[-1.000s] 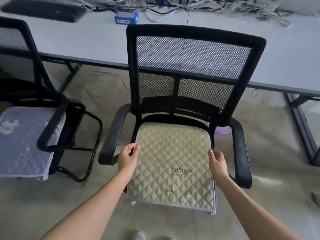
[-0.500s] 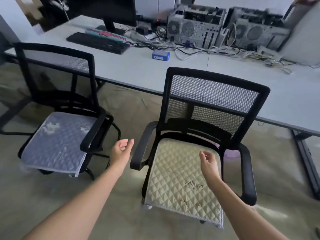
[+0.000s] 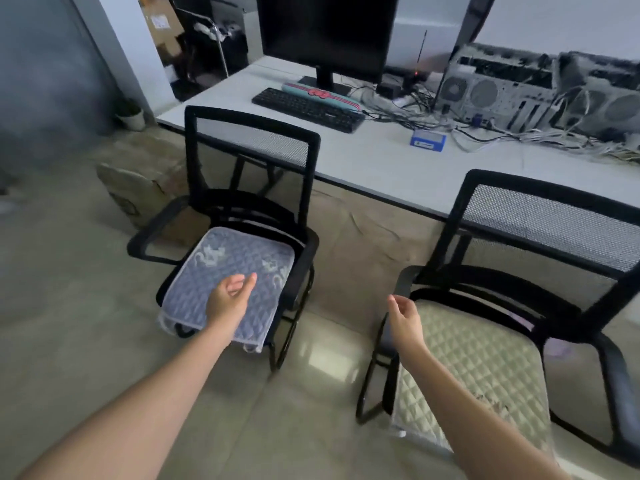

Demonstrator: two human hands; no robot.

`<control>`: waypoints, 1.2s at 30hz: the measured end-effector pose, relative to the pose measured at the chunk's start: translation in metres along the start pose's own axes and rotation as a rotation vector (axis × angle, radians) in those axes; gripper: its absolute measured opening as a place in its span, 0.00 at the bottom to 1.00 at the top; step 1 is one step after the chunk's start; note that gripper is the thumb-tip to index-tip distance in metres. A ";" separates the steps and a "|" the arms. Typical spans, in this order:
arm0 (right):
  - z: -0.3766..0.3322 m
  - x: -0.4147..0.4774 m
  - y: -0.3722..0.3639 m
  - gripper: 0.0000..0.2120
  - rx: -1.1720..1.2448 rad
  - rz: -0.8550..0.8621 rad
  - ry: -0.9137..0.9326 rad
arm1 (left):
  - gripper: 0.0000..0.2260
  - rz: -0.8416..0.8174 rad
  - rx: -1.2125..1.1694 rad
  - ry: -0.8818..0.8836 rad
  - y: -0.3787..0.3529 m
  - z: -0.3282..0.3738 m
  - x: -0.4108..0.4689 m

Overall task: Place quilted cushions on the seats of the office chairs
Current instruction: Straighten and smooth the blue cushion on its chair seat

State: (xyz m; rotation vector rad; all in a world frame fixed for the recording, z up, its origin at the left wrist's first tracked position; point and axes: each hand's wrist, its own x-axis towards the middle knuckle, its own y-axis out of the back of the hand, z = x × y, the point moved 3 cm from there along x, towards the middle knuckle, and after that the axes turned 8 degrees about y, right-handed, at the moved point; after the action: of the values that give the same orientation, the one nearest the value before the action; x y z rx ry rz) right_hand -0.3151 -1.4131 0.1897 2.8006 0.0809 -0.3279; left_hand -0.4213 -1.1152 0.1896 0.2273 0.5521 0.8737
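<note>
Lower left of centre: left grip (image 3: 230, 294), released, fingers loosely curled with the thumb apart, nothing in it. Seen in front of the blue-grey quilted cushion (image 3: 207, 268); no telling whether touching it or raised above it. That cushion flat on the seat of the left chair (image 3: 191, 157), a black mesh-backed office chair left of centre, with the near edge hanging a little over the seat front.

Lower centre, slightly right: right grip (image 3: 403, 315), likewise released and empty, fingers slack, index tip uppermost. Just beside the picture-left armrest of the right chair (image 3: 616, 382); contact with it not clear. On that chair's seat, at the lower right of the frame, the cream quilted cushion (image 3: 485, 368), lying flat between the armrests, near edge overhanging the seat front. Both forearms bare, reaching in from the bottom edge.

Behind both chairs, across the upper half: a pale counter (image 3: 381, 168). On it a dark monitor (image 3: 325, 32) at top centre, a black keyboard (image 3: 306, 110) in front of its stand, a small blue box (image 3: 428, 140) further right, and open computer cases (image 3: 502, 88) at the upper right amid a tangle of cables. Beneath the chairs, a glossy greyish floor (image 3: 69, 323).
</note>
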 end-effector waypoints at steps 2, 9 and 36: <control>-0.011 -0.009 -0.039 0.17 -0.008 -0.027 -0.005 | 0.19 0.027 -0.010 -0.003 0.035 -0.004 0.020; -0.054 -0.033 -0.146 0.18 -0.052 -0.067 0.035 | 0.18 0.092 -0.077 0.007 0.122 -0.011 0.071; -0.079 0.021 -0.351 0.19 -0.008 -0.116 -0.066 | 0.20 -0.003 0.028 0.047 0.185 -0.007 0.247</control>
State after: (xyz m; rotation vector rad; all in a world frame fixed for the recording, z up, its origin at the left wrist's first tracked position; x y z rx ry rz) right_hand -0.3100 -1.0550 0.1499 2.7806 0.2291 -0.4462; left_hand -0.4208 -0.8073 0.1691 0.2318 0.6092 0.8704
